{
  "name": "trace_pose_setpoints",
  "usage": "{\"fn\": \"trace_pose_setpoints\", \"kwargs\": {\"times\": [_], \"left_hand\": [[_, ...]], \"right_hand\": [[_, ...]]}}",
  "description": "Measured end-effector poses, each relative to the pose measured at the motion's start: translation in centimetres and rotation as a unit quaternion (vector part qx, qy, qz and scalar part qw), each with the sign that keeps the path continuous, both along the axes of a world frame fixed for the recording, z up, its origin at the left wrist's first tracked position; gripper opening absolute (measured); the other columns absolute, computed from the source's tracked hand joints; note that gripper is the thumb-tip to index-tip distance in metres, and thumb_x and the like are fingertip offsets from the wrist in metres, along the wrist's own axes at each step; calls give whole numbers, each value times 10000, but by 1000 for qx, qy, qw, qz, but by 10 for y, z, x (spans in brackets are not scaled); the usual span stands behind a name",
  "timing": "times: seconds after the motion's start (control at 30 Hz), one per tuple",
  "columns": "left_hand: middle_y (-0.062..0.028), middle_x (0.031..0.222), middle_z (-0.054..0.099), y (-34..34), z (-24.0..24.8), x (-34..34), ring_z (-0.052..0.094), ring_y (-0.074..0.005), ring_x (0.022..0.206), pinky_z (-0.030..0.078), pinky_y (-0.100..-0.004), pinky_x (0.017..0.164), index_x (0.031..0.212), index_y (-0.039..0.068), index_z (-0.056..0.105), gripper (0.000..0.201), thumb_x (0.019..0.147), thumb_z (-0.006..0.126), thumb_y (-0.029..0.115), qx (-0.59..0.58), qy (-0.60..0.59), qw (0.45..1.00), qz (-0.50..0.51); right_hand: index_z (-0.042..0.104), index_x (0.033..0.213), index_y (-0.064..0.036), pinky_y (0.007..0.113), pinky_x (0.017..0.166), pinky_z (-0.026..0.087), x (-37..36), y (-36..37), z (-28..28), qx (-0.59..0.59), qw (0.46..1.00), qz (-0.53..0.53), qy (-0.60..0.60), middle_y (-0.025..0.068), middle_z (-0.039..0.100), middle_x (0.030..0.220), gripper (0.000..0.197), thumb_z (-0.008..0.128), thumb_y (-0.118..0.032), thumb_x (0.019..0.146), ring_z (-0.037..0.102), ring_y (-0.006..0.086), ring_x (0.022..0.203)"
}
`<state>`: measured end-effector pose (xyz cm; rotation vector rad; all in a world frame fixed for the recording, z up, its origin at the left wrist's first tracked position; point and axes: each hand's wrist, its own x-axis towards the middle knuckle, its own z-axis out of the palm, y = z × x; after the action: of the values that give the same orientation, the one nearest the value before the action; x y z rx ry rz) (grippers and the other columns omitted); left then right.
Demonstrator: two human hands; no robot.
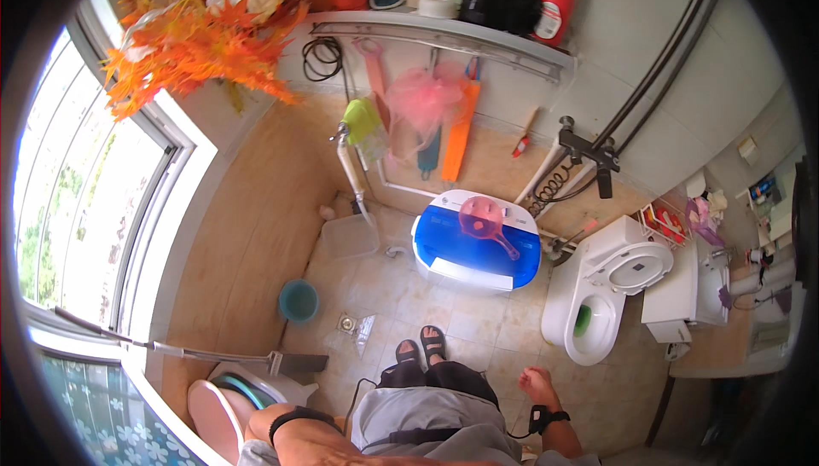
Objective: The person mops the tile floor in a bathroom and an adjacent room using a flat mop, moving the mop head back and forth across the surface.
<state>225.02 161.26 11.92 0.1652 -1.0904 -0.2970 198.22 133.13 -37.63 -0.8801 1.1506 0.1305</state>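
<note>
My right hand (537, 382) hangs over the tiled floor to the right of my body, between my feet and the toilet (559, 295). Its fingers are curled in, and nothing shows in them. A black strap (548, 419) circles that wrist. At the lower left my left forearm (320, 442) crosses in front of me, with a black band around it. Next to that arm, a pink basin (211, 419) and other tubs lean by the wall. The fingers of my left hand are hidden. A blue and white mini washing machine (478, 248) stands ahead, with a pink ladle-shaped strainer (483, 217) on top.
A teal bucket (299, 301) and a clear plastic tub (350, 237) sit along the left wall. A wall shelf (401, 26) holds bottles and orange artificial leaves (196, 52). Right of the toilet is a white sink cabinet (678, 283). Shower hoses (657, 65) hang at upper right.
</note>
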Motion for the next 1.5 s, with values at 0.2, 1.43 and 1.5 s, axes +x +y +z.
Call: {"fn": "trace_pose_setpoints", "kwargs": {"times": [0.2, 1.43, 1.5], "left_hand": [[-293, 1119, 497, 24, 1, -26, 472, -440, 1044, 449, -459, 855, 975, 64, 594, 178, 814, 629, 132, -22, 165, 980, 111], [-239, 1199, 491, -151, -139, -19, 483, -366, 1076, 428, -362, 848, 808, -13, 557, 195, 678, 668, 81, 750, -303, 537, 239], [-236, 1191, 498, -137, -166, -15, 499, -379, 1053, 439, -375, 820, 855, -13, 561, 232, 685, 673, 98, 719, -377, 513, 278]], "right_hand": [[494, 884, -62, 362, 619, 490, -6, 21, 18, 3, 999, -44, 31, 70, 533, 716, 61, 529, -75, 835, 536, 197, 646], [560, 956, -28, 216, 590, 440, 5, -140, 63, -232, 963, 29, -132, 12, 549, 763, 203, 637, -88, 778, 525, 91, 672], [566, 956, -29, 216, 616, 449, 13, -142, 77, -276, 949, 46, -142, 11, 555, 774, 197, 633, -90, 782, 531, 92, 691]]}}
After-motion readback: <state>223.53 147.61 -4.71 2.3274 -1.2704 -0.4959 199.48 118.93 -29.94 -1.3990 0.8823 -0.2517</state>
